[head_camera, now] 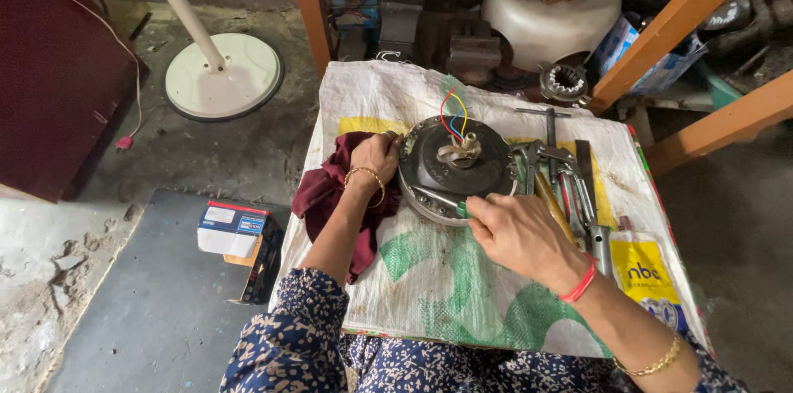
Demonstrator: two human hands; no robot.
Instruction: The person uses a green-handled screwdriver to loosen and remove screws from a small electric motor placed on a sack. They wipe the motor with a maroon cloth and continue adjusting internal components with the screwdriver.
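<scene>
A repair workshop; hand tools [570,187], old motor parts [462,38], a dusty concrete floor [239,153]

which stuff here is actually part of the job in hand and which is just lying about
In use:
- round motor housing, steadied by the left hand
- green-handled screwdriver in the right hand
- maroon cloth under the left hand

Lying about:
- pliers and hand tools on the woven sack
- fan stand base
- small box on the floor
</scene>
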